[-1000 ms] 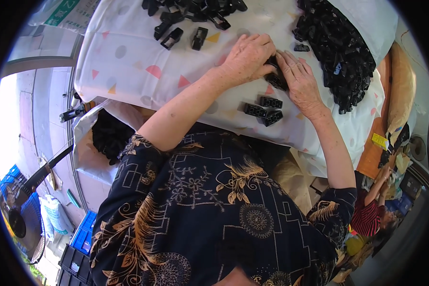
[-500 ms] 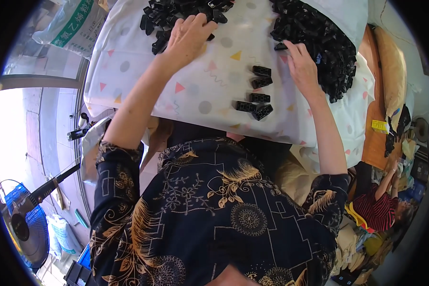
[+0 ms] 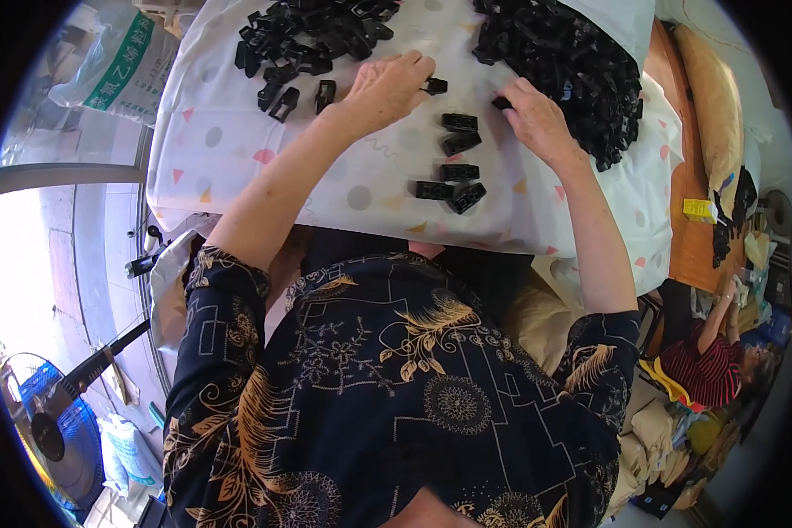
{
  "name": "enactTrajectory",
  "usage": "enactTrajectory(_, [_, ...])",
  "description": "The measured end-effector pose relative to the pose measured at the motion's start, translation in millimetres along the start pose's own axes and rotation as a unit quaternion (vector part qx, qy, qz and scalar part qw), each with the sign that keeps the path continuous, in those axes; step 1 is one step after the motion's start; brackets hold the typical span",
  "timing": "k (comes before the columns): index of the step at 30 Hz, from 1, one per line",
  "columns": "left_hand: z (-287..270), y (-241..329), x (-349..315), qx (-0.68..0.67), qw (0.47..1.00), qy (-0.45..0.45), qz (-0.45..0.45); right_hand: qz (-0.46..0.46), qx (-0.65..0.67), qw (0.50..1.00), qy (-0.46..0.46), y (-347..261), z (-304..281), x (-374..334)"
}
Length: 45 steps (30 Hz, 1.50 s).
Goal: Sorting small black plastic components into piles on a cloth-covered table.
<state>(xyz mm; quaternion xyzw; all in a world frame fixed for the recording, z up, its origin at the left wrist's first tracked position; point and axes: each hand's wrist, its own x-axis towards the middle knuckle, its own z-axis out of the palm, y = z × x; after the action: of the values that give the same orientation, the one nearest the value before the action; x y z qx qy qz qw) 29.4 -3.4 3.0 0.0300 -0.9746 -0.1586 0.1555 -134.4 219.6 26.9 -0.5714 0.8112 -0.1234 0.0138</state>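
Observation:
Two heaps of small black plastic parts lie on a white patterned tablecloth (image 3: 326, 189), a left heap (image 3: 312, 40) and a larger right heap (image 3: 581, 75). My left hand (image 3: 389, 90) is to the right of the left heap, its fingers closed on a black plastic part (image 3: 436, 86) that sticks out past the fingertips. Beside the right heap, my right hand (image 3: 537, 121) pinches another black plastic part (image 3: 502, 103), mostly covered by the fingers. Several separate black parts (image 3: 459, 172) lie between my hands, nearer the table's front edge.
A floor fan (image 3: 48, 431) stands at the lower left, below a bright doorway. A white and green sack (image 3: 119, 66) is at the upper left. On the right are a brown table (image 3: 695, 251), a long tan sack (image 3: 711, 106) and a yellow box (image 3: 700, 209). Another person (image 3: 704, 361) works beyond.
My left hand has moved right, away from the left heap, with a black plastic part in it. My right hand has shifted slightly left from the right heap. The view has shifted a little.

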Motion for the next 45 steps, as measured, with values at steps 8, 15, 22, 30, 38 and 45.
enactTrajectory(8, [21.2, 14.9, -4.2, -0.113, 0.992, 0.036, -0.04, 0.231, 0.352, 0.906, 0.053, -10.5, 4.4, -6.9])
enactTrajectory(15, [27.8, 11.5, -11.1, -0.101, 0.989, 0.1, -0.042, 0.145, 0.201, 0.967, 0.063, -6.9, 8.7, -26.1])
enactTrajectory(22, [21.5, 9.9, -14.7, -0.08, 0.993, 0.081, -0.04, 0.095, 0.254, 0.959, 0.077, -20.1, 1.0, -22.0])
enactTrajectory(30, [23.9, 13.1, -14.5, -0.101, 0.991, 0.082, -0.044, -0.117, 0.095, 0.969, 0.196, -48.4, 17.3, 21.8])
enactTrajectory(38, [19.8, 14.5, -12.9, -0.126, 0.988, 0.072, -0.057, -0.17, -0.001, 0.977, 0.131, -39.9, 12.7, 21.2])
enactTrajectory(45, [20.6, 7.5, -12.2, -0.106, 0.991, 0.059, -0.057, -0.194, -0.097, 0.974, 0.067, -46.9, 0.7, 18.3])
